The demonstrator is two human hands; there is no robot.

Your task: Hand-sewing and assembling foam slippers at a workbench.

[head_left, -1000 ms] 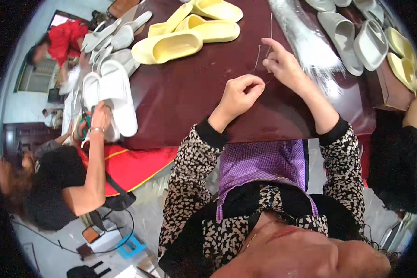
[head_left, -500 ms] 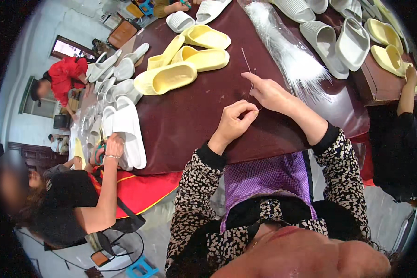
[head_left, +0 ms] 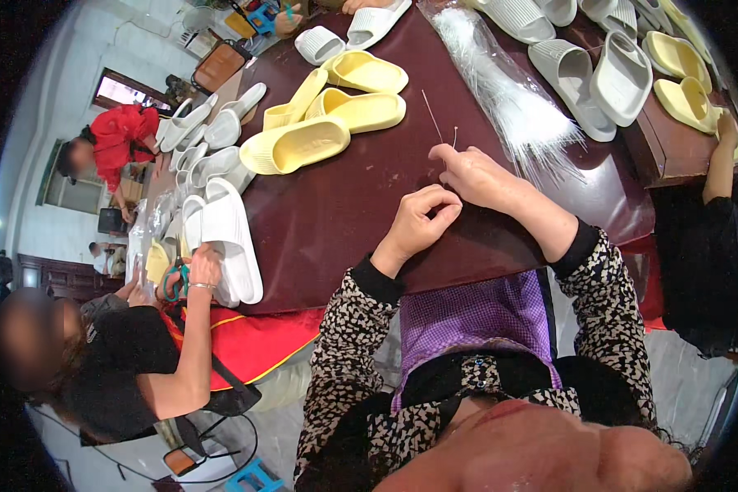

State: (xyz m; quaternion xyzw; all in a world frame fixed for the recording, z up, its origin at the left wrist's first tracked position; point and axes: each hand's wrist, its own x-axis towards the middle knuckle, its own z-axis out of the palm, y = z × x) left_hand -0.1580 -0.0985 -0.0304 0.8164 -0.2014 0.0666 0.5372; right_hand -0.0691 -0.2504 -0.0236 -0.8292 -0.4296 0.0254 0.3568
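My right hand is closed around thin pale strands. One long strand sticks up past its index finger, and a shorter one with a small knob stands beside it. Just to the left, my left hand is closed, thumb and index finger pinched together; whatever lies between them is too small to make out. Both hands hover over the dark red table, close but with a small gap between them. Beyond my right hand lies a clear plastic bag with a bundle of white strands fanning out.
Yellow slippers sit beyond my hands to the left. White slippers line the left edge, where a co-worker's hand is beside scissors. Grey slippers lie far right, near yellow ones on a brown box.
My right hand has turned, its index finger curling in, and the strands have shifted with it. My left hand stays nearly in place. The co-worker's scissors at the left show more clearly.
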